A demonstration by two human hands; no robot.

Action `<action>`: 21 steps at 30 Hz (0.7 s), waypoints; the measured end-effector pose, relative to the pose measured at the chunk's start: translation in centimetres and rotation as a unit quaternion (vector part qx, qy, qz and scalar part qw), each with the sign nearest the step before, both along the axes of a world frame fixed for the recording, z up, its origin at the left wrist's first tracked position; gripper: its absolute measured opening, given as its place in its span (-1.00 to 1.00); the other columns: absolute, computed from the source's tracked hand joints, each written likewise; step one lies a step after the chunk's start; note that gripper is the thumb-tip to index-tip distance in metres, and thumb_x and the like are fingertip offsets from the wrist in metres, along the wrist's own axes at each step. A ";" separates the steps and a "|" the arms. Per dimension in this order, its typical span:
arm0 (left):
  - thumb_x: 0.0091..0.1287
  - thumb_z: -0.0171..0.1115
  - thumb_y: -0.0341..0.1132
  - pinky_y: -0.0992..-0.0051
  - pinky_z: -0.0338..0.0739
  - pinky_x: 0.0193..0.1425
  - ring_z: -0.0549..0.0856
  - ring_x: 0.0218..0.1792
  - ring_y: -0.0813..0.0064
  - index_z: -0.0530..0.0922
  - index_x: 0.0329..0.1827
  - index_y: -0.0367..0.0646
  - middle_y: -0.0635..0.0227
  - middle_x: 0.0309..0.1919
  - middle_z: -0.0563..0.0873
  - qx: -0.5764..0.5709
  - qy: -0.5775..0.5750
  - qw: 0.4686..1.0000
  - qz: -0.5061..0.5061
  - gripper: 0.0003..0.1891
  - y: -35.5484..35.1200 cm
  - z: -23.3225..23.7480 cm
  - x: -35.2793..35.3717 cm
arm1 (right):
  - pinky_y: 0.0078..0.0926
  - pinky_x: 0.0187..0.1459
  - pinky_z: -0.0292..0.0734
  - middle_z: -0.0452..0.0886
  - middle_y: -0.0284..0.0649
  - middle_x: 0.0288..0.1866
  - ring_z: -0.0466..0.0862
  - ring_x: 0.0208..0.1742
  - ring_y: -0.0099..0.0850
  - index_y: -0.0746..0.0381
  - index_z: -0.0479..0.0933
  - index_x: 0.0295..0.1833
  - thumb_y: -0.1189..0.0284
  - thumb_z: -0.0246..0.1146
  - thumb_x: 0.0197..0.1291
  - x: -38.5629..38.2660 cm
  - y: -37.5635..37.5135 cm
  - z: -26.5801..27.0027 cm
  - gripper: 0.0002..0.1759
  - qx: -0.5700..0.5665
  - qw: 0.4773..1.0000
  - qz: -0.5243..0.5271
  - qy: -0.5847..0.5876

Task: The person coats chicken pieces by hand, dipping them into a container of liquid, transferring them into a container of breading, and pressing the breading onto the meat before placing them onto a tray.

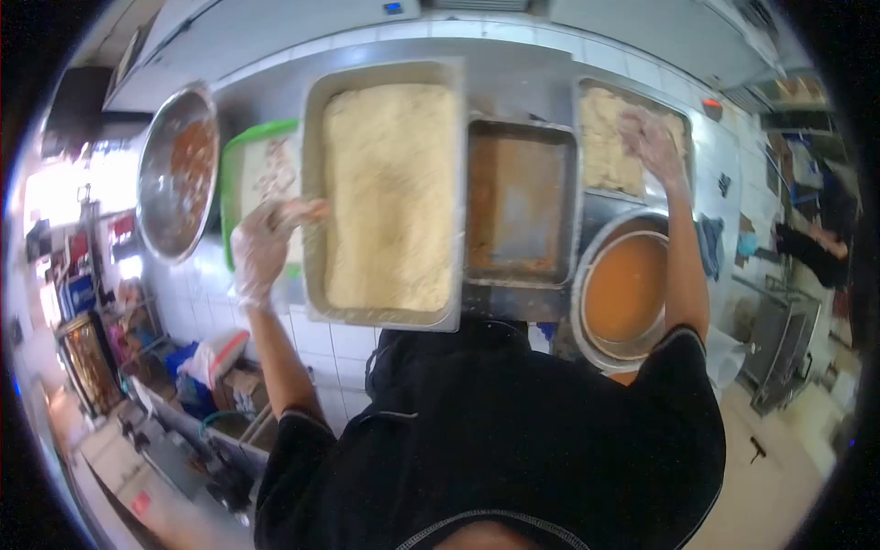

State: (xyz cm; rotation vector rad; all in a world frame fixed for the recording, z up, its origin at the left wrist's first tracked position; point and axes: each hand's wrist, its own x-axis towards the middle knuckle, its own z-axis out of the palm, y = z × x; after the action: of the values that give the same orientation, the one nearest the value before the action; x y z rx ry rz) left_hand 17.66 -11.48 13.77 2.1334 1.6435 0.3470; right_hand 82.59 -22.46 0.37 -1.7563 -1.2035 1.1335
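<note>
My left hand (266, 246), in a clear glove, is closed on a pinkish piece (309, 210) at the left rim of a big metal tray. Pale yellow crumbs or flour (392, 183) fill that tray (315, 275). Over at the right, my right hand (653, 142), gloved and coated, has its fingers spread above a smaller tray (679, 191) of breaded pieces (607, 147). Nothing shows in its grasp. Below my right hand stands a bowl (587, 341) of orange liquid (627, 286). Pale pieces (278, 170) lie on a green-edged board (240, 137) beside my left hand.
Between the big tray and the bowl sits a metal pan (521, 206) with brownish residue. A steel bowl (209, 183) with orange-red bits is at the far left. A blue cloth (709, 246) hangs by the right edge. Another person (820, 243) is at the far right.
</note>
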 end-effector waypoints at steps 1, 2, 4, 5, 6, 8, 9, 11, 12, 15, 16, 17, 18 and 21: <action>0.34 0.46 -0.25 0.53 0.55 -0.20 0.63 -0.33 0.63 0.76 -0.04 -0.20 0.30 -0.34 0.76 0.009 -0.009 1.000 -0.010 -0.76 0.3 -1.4 -1.2 | -0.37 0.15 0.59 0.70 -0.28 0.00 0.66 0.10 -0.49 0.15 0.56 0.33 0.22 0.36 0.38 -4.0 0.2 2.5 -0.53 -0.017 0.999 0.008 -0.044; 0.34 0.46 -0.26 0.52 0.55 -0.21 0.62 -0.34 0.63 0.76 -0.04 -0.20 0.31 -0.35 0.76 -0.007 -0.029 0.999 -0.018 -0.76 0.2 -1.0 -1.1 | -0.37 0.12 0.61 0.70 -0.29 -0.01 0.66 0.09 -0.52 0.16 0.56 0.33 0.23 0.35 0.40 -8.2 -0.4 4.9 -0.54 -0.034 0.995 0.012 -0.091; 0.35 0.45 -0.27 0.51 0.53 -0.23 0.61 -0.35 0.63 0.77 -0.05 -0.19 0.31 -0.37 0.76 -0.034 -0.075 0.996 -0.042 -0.78 0.2 0.2 0.1 | -0.37 0.13 0.62 0.70 -0.26 0.00 0.68 0.09 -0.46 0.17 0.56 0.34 0.23 0.33 0.42 -19.1 -1.8 8.6 -0.54 0.001 0.994 -0.038 0.102; 0.35 0.45 -0.28 0.50 0.53 -0.24 0.61 -0.36 0.62 0.77 -0.06 -0.19 0.30 -0.37 0.76 -0.035 -0.087 0.994 -0.055 -0.79 0.4 -0.1 -0.2 | -0.37 0.15 0.63 0.71 -0.25 0.00 0.68 0.11 -0.43 0.19 0.56 0.34 0.24 0.33 0.43 -24.3 -2.4 10.8 -0.55 -0.034 0.998 0.011 0.048; 0.35 0.44 -0.28 0.49 0.53 -0.24 0.62 -0.37 0.61 0.77 -0.06 -0.18 0.29 -0.37 0.77 -0.036 -0.099 0.992 -0.071 -0.80 0.7 -0.5 -0.6 | -0.36 0.16 0.64 0.71 -0.24 0.00 0.69 0.13 -0.40 0.20 0.56 0.33 0.25 0.32 0.43 -28.6 -2.6 12.4 -0.55 -0.071 0.996 0.058 -0.006; 0.36 0.42 -0.29 0.48 0.53 -0.25 0.64 -0.38 0.58 0.78 -0.07 -0.18 0.27 -0.37 0.79 -0.041 -0.130 0.986 -0.100 -0.81 1.4 -1.2 -1.0 | -0.29 0.19 0.65 0.69 -0.14 0.08 0.69 0.15 -0.33 0.25 0.56 0.33 0.20 0.28 0.45 -36.7 -4.1 6.1 -0.53 -0.106 0.967 0.116 0.201; 0.37 0.42 -0.29 0.47 0.53 -0.25 0.64 -0.39 0.57 0.78 -0.07 -0.17 0.26 -0.37 0.80 -0.045 -0.147 0.982 -0.112 -0.82 1.7 -1.5 -1.0 | -0.30 0.17 0.65 0.68 -0.11 0.09 0.69 0.15 -0.32 0.27 0.57 0.29 0.18 0.30 0.44 -41.0 -3.6 4.7 -0.53 -0.181 0.913 0.140 0.339; 0.36 0.41 -0.28 0.42 0.56 -0.25 0.69 -0.40 0.49 0.79 -0.08 -0.16 0.23 -0.37 0.81 -0.069 -0.185 0.969 -0.147 -0.82 2.5 -1.2 -1.1 | -0.25 0.22 0.62 0.68 -0.09 0.10 0.69 0.15 -0.31 0.29 0.54 0.31 0.17 0.29 0.46 -49.6 -3.6 -1.4 -0.51 -0.274 0.828 0.092 0.481; 0.34 0.43 -0.27 0.39 0.59 -0.22 0.71 -0.37 0.41 0.78 -0.10 -0.15 0.21 -0.36 0.80 -0.070 -0.176 0.969 -0.159 -0.82 3.2 -1.9 -1.5 | -0.23 0.24 0.61 0.69 -0.08 0.11 0.70 0.14 -0.32 0.28 0.53 0.32 0.17 0.28 0.47 -52.9 -3.8 -5.2 -0.50 -0.305 0.770 0.057 0.557; 0.29 0.44 -0.22 0.30 0.65 -0.17 0.76 -0.33 0.23 0.74 -0.20 -0.14 0.18 -0.34 0.79 -0.042 -0.132 0.973 -0.187 -0.81 4.8 -2.6 -1.8 | -0.25 0.23 0.60 0.67 -0.10 0.18 0.69 0.12 -0.34 0.25 0.51 0.34 0.22 0.30 0.45 -55.1 -1.5 -8.5 -0.52 -0.341 0.772 0.094 0.529; 0.28 0.44 -0.20 0.28 0.65 -0.17 0.76 -0.32 0.23 0.74 -0.20 -0.14 0.17 -0.34 0.79 -0.028 -0.124 0.973 -0.195 -0.80 5.2 -2.6 -2.2 | -0.27 0.22 0.60 0.66 -0.11 0.19 0.69 0.13 -0.35 0.25 0.50 0.35 0.24 0.31 0.44 -54.5 -0.5 -8.0 -0.52 -0.291 0.789 0.082 0.534; 0.28 0.44 -0.19 0.27 0.64 -0.18 0.76 -0.32 0.22 0.74 -0.20 -0.14 0.16 -0.33 0.78 -0.013 -0.116 0.972 -0.203 -0.79 5.8 -2.8 -2.4 | -0.30 0.20 0.60 0.66 -0.13 0.21 0.68 0.15 -0.35 0.24 0.49 0.36 0.27 0.32 0.43 -52.9 0.6 -7.5 -0.51 -0.240 0.805 0.070 0.537; 0.28 0.44 -0.18 0.25 0.63 -0.19 0.76 -0.32 0.21 0.74 -0.21 -0.14 0.15 -0.33 0.78 -0.003 -0.109 0.971 -0.212 -0.78 6.0 -3.0 -2.5 | -0.30 0.22 0.58 0.65 -0.12 0.23 0.68 0.17 -0.33 0.23 0.46 0.38 0.25 0.32 0.44 -51.2 2.3 -9.8 -0.49 -0.193 0.838 0.038 0.509; 0.25 0.45 -0.16 0.25 0.63 -0.21 0.76 -0.33 0.20 0.73 -0.23 -0.14 0.14 -0.36 0.78 -0.016 -0.127 0.963 -0.236 -0.77 6.2 -3.1 -2.7 | -0.33 0.25 0.55 0.63 -0.13 0.29 0.67 0.22 -0.34 0.22 0.46 0.43 0.25 0.22 0.48 -48.6 3.9 -10.5 -0.49 -0.049 0.899 -0.195 0.389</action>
State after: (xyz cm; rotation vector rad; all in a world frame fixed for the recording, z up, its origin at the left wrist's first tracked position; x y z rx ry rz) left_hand 14.92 -5.33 10.65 2.2602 0.9567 0.4170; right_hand 33.99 -18.54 -10.16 -1.2986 -0.2981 1.4478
